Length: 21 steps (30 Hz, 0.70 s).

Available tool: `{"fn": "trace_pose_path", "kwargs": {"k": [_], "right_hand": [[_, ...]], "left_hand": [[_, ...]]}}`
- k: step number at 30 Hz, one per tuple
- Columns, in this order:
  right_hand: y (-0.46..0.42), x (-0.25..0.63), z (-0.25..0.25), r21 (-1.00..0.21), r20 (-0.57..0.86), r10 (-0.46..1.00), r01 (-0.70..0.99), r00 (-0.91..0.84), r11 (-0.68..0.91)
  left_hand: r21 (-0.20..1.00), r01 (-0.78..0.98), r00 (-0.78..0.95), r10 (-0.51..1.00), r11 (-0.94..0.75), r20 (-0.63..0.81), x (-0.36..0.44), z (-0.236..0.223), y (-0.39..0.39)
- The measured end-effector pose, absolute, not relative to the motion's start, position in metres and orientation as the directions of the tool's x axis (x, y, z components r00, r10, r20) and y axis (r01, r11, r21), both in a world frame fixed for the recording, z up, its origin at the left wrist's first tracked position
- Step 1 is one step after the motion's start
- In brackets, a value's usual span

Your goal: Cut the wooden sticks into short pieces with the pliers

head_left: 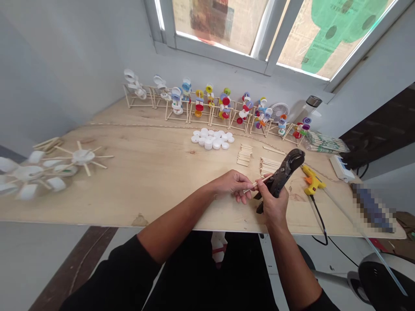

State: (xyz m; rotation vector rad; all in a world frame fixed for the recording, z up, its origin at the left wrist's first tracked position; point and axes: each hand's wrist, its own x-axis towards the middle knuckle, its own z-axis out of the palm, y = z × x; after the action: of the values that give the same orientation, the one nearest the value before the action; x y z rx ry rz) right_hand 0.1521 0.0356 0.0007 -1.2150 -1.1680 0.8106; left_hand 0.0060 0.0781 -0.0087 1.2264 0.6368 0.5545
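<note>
My left hand (231, 183) pinches a thin wooden stick (256, 184) just above the table's front part. My right hand (276, 207) is wrapped round a black hand cutter (284, 172), which is tilted with its rounded head up and to the right. The right thumb and fingertips also reach the stick, whose far end meets the cutter; whether the blades touch it I cannot tell. Beyond the hands lie a stack of short sticks (244, 155) and a pile of longer sticks (269, 166), partly behind the cutter.
White bottle caps (212, 139) cluster mid-table. Several stick frames with coloured cap wheels (225, 101) line the wall. Stick-and-cap wheels (80, 157) lie at left. On the right are a yellow glue gun (314, 180) with its cord, a power strip (342, 168) and bagged sticks (326, 142).
</note>
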Motion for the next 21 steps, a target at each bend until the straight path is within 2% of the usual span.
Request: {"fn": "trace_pose_path", "kwargs": {"k": [15, 21], "right_hand": [[0.0351, 0.1514, -0.0042, -0.964, 0.246, 0.930, 0.167, 0.271, 0.206], [0.0356, 0.1500, -0.0044, -0.967, 0.239, 0.934, 0.152, 0.265, 0.204]], "left_hand": [[0.970, -0.056, 0.707, 0.695, 0.238, -0.130, 0.0055, -0.0088, 0.0753], [0.977, -0.090, 0.715, 0.695, 0.195, -0.073, 0.0060, -0.0097, 0.0752]]}}
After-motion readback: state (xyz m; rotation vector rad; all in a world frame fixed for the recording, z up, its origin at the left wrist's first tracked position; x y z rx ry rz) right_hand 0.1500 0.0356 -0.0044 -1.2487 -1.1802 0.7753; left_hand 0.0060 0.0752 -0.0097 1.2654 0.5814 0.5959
